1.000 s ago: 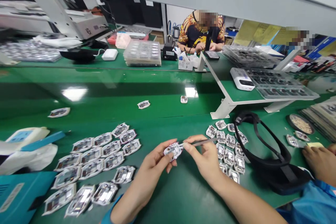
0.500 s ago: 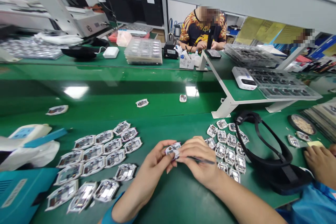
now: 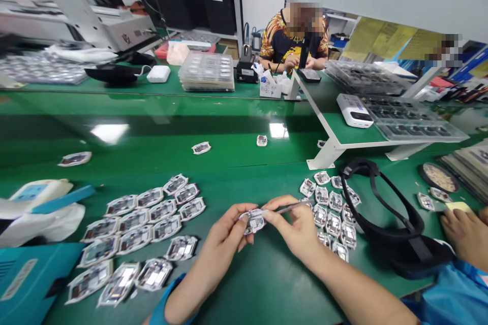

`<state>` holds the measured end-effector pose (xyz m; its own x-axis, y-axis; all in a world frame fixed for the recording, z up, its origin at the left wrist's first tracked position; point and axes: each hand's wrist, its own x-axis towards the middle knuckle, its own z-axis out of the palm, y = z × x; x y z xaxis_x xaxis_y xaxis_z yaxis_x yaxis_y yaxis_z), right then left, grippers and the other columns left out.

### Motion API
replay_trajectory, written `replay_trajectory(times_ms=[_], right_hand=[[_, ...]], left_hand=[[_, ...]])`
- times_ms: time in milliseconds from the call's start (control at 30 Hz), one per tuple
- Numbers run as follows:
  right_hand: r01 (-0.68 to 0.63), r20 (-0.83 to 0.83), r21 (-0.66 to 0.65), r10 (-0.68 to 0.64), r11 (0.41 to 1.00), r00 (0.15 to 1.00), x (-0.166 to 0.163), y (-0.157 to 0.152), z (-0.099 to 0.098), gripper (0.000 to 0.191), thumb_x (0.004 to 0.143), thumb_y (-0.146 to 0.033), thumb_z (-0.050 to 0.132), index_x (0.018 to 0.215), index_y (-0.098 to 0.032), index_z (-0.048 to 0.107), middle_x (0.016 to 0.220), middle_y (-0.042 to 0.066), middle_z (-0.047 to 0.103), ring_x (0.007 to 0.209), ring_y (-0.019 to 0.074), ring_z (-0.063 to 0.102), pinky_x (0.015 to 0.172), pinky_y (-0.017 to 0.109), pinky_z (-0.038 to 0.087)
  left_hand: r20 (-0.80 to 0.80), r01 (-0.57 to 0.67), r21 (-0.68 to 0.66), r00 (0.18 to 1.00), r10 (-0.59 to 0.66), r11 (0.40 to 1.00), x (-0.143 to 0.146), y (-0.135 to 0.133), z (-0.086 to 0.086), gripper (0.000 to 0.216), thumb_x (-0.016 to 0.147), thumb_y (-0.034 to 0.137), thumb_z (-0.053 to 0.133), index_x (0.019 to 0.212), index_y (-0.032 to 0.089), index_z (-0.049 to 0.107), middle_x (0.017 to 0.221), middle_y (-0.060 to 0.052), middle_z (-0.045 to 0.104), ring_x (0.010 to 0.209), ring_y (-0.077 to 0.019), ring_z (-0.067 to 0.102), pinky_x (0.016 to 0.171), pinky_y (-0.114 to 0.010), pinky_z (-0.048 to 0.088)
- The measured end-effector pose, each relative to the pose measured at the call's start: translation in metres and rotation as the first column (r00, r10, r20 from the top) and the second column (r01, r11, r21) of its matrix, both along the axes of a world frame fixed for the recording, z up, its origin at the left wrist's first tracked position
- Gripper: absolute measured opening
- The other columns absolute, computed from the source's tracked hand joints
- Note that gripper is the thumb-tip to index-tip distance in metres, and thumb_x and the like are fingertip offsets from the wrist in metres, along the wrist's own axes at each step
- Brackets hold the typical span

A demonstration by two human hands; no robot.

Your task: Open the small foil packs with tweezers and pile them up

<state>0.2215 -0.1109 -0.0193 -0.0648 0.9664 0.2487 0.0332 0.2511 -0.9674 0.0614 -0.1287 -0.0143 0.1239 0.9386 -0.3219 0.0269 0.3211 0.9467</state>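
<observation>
My left hand [image 3: 227, 233] is closed around the edge of a small white watch-like casing [image 3: 254, 222] with electronic parts inside, its open face turned up. Thumb and fingers of my right hand [image 3: 296, 228] pinch together at the casing's right edge. A slim pair of tweezers [image 3: 290, 206] lies across the right hand, pointing to the right; fingers partly hide it. Rows of similar white casings [image 3: 134, 219] lie face up to the left of my hands. Another group of casings [image 3: 334, 223] sits to the right.
A black headset with a strap [image 3: 385, 223] lies at the right, near another person's hand [image 3: 463, 233]. A white-legged raised shelf [image 3: 335, 134] carries a white device [image 3: 354, 110] and clear trays. A teal box [image 3: 34, 279] stands front left. A person sits opposite.
My right fingers have shifted off the casing's face to its right edge, uncovering more of its inside. The tweezers have swung upward in the right hand. The view has moved slightly.
</observation>
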Motion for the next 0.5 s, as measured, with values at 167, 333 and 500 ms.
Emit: replay_trajectory(times_ms=[167, 333, 500], right_hand=[[-0.005, -0.042, -0.125, 0.000, 0.992, 0.999, 0.0014, 0.0020, -0.0007, 0.010, 0.082, -0.029, 0.067, 0.079, -0.019, 0.065, 0.074, 0.002, 0.068, 0.073, 0.0164, 0.064, 0.070, 0.028, 0.050], [-0.055, -0.095, -0.224, 0.035, 0.973, 0.995, 0.0028, 0.0077, 0.0003, 0.016, 0.079, -0.033, 0.068, 0.076, -0.018, 0.063, 0.068, 0.000, 0.065, 0.063, 0.0139, 0.060, 0.062, 0.026, 0.048], [-0.070, -0.146, -0.247, 0.034, 0.966, 0.989, 0.0030, 0.0089, 0.0010, 0.016, 0.076, -0.033, 0.070, 0.075, -0.019, 0.064, 0.066, -0.001, 0.066, 0.062, 0.0135, 0.061, 0.060, 0.025, 0.050]], left_hand=[[-0.024, 0.007, -0.012, 1.000, -0.007, 1.000, -0.0009, 0.0012, 0.0001, 0.049, 0.083, 0.048, 0.052, 0.115, 0.011, 0.058, 0.059, 0.003, 0.055, 0.053, -0.0122, 0.042, 0.051, -0.025, 0.031], [0.024, 0.006, -0.047, 1.000, -0.005, 0.999, -0.0005, 0.0012, -0.0002, 0.049, 0.082, 0.045, 0.055, 0.116, 0.010, 0.061, 0.058, 0.002, 0.056, 0.053, -0.0125, 0.042, 0.052, -0.026, 0.030], [0.129, -0.035, -0.101, 0.991, 0.048, 0.994, 0.0000, 0.0005, 0.0026, 0.043, 0.081, 0.041, 0.060, 0.112, 0.012, 0.065, 0.060, 0.002, 0.058, 0.056, -0.0125, 0.044, 0.053, -0.025, 0.032]])
